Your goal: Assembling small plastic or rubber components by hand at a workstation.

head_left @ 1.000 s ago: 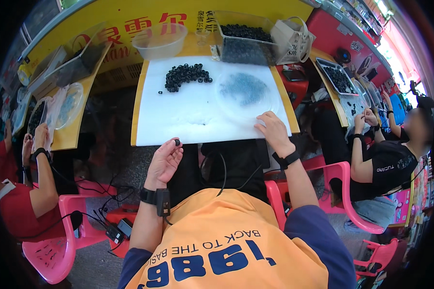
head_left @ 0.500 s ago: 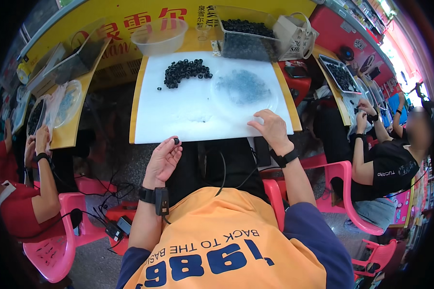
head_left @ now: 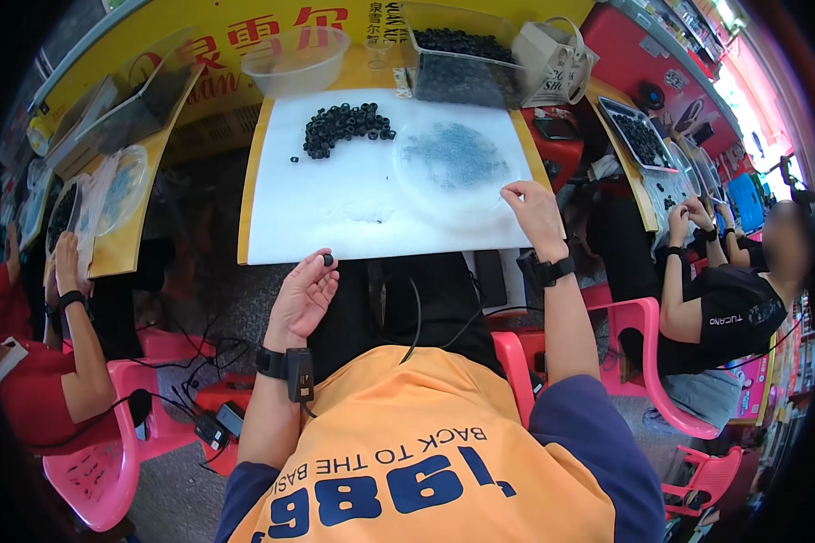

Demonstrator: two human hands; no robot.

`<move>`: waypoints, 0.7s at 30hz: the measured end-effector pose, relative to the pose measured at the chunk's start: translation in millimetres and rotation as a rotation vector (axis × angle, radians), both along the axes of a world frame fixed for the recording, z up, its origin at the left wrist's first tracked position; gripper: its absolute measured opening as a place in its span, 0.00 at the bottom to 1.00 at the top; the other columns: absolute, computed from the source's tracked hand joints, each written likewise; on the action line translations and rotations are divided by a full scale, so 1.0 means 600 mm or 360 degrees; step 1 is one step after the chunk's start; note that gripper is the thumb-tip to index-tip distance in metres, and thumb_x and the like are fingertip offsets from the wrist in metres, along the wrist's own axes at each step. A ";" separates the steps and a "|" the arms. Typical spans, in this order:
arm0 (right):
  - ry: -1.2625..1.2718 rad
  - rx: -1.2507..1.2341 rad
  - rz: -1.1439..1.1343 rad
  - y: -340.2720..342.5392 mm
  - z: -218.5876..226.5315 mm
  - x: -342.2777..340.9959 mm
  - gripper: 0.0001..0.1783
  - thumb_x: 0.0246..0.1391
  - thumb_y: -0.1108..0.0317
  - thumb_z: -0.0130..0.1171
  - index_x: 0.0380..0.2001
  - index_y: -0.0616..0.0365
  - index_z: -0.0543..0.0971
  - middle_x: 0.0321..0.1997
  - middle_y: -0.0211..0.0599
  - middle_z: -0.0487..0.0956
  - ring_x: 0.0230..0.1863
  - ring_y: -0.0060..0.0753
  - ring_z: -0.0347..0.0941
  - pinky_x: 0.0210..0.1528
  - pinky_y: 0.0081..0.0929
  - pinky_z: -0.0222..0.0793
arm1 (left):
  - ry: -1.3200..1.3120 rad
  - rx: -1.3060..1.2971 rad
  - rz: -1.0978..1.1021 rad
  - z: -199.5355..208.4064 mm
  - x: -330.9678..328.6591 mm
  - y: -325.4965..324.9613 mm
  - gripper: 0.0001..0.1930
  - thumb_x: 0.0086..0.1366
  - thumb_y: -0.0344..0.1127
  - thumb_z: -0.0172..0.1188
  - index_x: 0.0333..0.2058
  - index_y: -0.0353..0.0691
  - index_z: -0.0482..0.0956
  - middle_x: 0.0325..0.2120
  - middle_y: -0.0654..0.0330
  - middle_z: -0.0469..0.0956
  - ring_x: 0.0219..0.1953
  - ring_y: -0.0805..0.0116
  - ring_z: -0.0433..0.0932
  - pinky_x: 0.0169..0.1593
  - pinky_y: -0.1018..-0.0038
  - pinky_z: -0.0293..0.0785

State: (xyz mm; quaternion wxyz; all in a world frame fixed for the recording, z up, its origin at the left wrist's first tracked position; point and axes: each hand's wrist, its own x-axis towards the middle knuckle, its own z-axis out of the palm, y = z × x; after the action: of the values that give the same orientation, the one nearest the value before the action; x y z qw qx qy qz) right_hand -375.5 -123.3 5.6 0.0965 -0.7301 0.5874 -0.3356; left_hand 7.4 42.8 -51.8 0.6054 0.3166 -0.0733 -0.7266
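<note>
My left hand is just off the near edge of the white work mat. Its thumb and fingertips pinch a small black ring-shaped part. Over the mat's right side is my right hand, its thumb and forefinger tips brought together; whatever may be between them is too small to make out. Beside those fingertips lies a clear round plate with a thin spread of tiny bluish-grey pieces. A pile of black ring-shaped parts sits on the mat's far left, with one loose part beside it.
A clear bin full of black parts stands at the back, next to a cloth bag. A translucent bowl is at the back left. People work at tables on both sides. Cables hang across my lap.
My right hand has moved right and slightly away from me, to the plate's right edge, and its thumb and forefinger have closed together. The left hand keeps the black part nearly in place.
</note>
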 end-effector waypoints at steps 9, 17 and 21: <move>0.0760 0.0166 -0.0086 -0.030 0.020 0.018 0.11 0.47 0.61 0.67 0.29 0.57 0.86 0.36 0.47 0.83 0.42 0.50 0.79 0.46 0.41 0.73 | -0.0042 0.0034 0.0000 0.004 0.003 0.004 0.10 0.68 0.30 0.60 0.47 0.37 0.78 0.36 0.58 0.83 0.36 0.71 0.82 0.41 0.79 0.81; 0.0814 0.0286 -0.0094 -0.045 0.016 0.020 0.09 0.44 0.64 0.65 0.27 0.58 0.85 0.35 0.47 0.83 0.42 0.50 0.79 0.45 0.43 0.73 | 0.0040 -0.0125 -0.0008 0.012 0.003 0.008 0.11 0.70 0.29 0.58 0.48 0.34 0.77 0.39 0.55 0.82 0.39 0.69 0.82 0.43 0.79 0.82; 0.0129 0.0240 0.0118 -0.013 0.035 0.082 0.09 0.46 0.66 0.65 0.25 0.63 0.83 0.28 0.42 0.81 0.31 0.35 0.79 0.37 0.32 0.73 | 0.0111 -0.0200 0.0042 0.021 0.004 0.010 0.11 0.70 0.28 0.57 0.50 0.34 0.76 0.40 0.55 0.81 0.40 0.69 0.82 0.44 0.80 0.82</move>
State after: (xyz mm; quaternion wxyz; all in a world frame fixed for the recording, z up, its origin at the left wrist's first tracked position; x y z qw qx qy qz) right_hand -326.2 -130.9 26.5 0.1398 -0.7550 0.5868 -0.2569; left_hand 9.6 48.9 -39.0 0.6357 0.2534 -0.0936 -0.7231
